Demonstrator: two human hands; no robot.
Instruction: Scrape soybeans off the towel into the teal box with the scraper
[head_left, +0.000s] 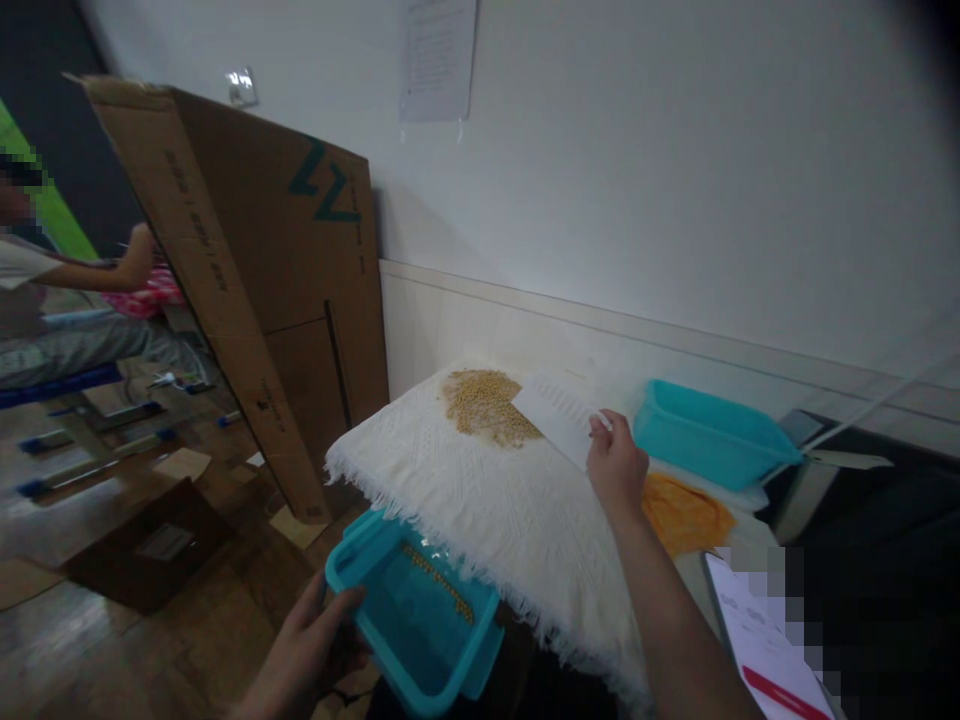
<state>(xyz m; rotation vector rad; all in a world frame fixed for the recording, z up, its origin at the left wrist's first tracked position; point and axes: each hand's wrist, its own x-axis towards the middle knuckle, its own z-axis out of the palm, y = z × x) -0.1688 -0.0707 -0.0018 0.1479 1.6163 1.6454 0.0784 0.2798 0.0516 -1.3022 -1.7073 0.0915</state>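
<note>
My left hand (319, 630) grips the near-left rim of a blue plastic bin (420, 660), held tilted just below the table edge. A few soybeans lie in a line inside that bin. My right hand (616, 462) pinches the corner of a white card (559, 415), whose far end touches a spread pile of soybeans (484, 405). The pile rests on a white fringed cloth (450, 485) that covers the table. Part of the left hand's fingers is hidden under the bin.
A second blue bin (712, 435) stands at the table's right, behind an orange cloth (686, 515). Printed papers (757, 630) lie at the lower right. A tall cardboard box (300, 270) stands left of the table. Farther left, another person (67, 290) sits.
</note>
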